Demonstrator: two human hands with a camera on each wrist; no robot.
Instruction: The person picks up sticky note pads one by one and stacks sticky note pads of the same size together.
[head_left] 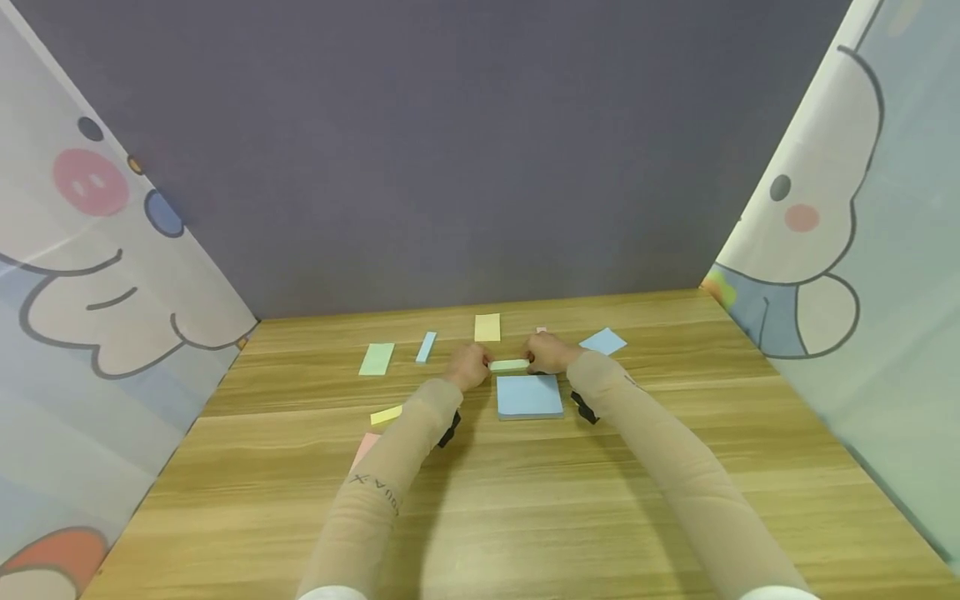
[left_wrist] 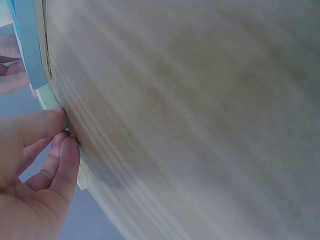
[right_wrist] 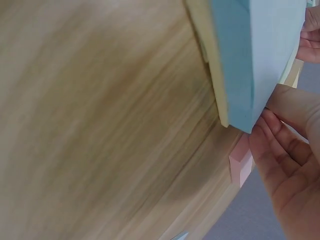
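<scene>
A narrow light green sticky-note pad (head_left: 509, 365) lies crosswise between my two hands, just beyond a thick blue sticky-note pad (head_left: 529, 394). My left hand (head_left: 468, 367) pinches the green pad's left end between thumb and fingers. At its right end, my right hand (head_left: 551, 353) holds it the same way. From the left wrist, the green pad (left_wrist: 47, 97) shows beside the thumb tip. In the right wrist view the blue pad (right_wrist: 234, 65) rises close beside my right fingertips, with a yellowish layer (right_wrist: 205, 45) under it.
Beyond the hands lie a yellow pad (head_left: 487, 327) and a small pink pad (head_left: 542, 330). A blue note (head_left: 604, 341) lies right. Leftward are a green pad (head_left: 377, 359), a narrow blue pad (head_left: 426, 347), a yellow strip (head_left: 386, 415) and a pink pad (head_left: 364, 447), partly behind the sleeve.
</scene>
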